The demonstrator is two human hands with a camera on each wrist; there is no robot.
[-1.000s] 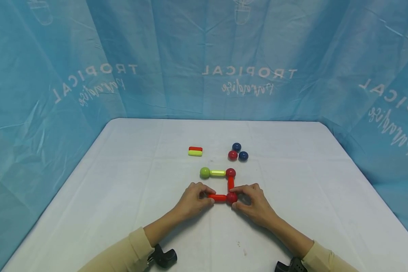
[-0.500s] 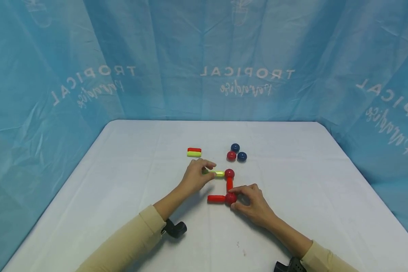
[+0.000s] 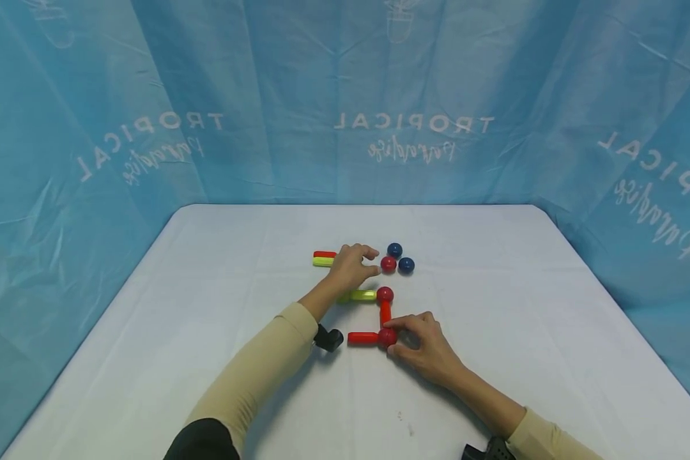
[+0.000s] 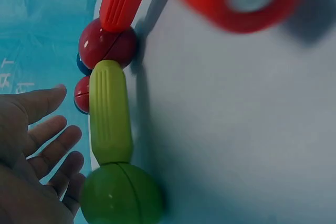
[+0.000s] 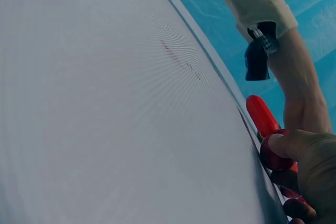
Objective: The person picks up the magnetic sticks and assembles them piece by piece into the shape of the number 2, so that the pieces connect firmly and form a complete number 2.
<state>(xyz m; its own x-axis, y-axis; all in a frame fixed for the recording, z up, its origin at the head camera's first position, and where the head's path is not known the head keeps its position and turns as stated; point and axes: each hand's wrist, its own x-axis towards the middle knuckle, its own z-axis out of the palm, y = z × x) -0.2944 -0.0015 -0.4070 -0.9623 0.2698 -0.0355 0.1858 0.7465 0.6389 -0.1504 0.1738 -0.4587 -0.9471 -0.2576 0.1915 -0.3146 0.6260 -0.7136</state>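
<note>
A person's left hand (image 3: 353,265) is hovering with thumb and fingers parted, holding nothing. A loose red ball (image 3: 388,264) is sitting just off those fingertips, to their right; being round, it is offering no long axis. Two blue balls (image 3: 406,266) are lying just past it. The left hand is lying nearer to this ball than the right hand (image 3: 428,348), which is pinching a red corner ball (image 3: 387,337) between thumb and fingers. Leftward from that pinch, a red stick (image 3: 363,338) is lying crosswise.
</note>
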